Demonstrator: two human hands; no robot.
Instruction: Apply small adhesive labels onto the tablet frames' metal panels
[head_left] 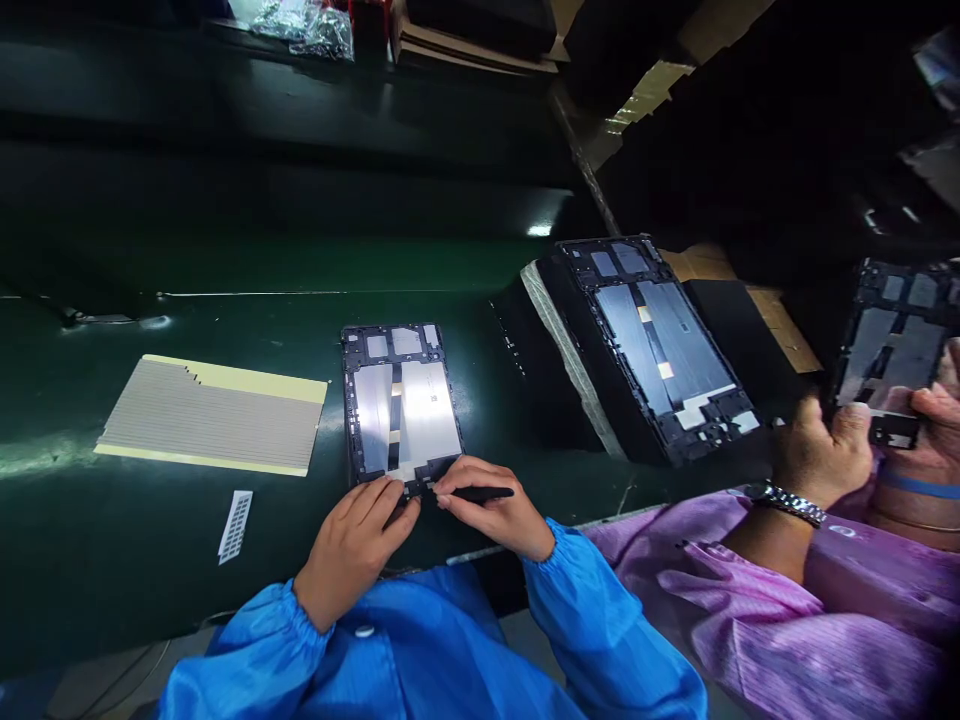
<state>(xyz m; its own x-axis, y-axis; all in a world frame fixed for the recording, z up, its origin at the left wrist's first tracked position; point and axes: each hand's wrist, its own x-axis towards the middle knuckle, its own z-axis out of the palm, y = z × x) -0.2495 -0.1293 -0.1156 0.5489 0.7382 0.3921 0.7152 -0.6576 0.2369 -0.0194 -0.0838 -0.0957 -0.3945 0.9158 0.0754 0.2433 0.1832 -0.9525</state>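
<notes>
An opened tablet frame (401, 400) with silver panels lies flat on the dark green bench (112, 520) in front of me. My left hand (352, 545), in a blue sleeve, rests with curled fingers on the frame's near edge. My right hand (491, 510) pinches a thin black tool (480, 493) held level, its tip at the same near edge beside the left fingertips.
A striped sheet of strips with yellow edges (214, 415) and a small white label strip (235, 524) lie to the left. A second tablet frame (660, 345) leans on a stack at the right. A co-worker in a pink sleeve (750, 610) holds a third frame (896, 345).
</notes>
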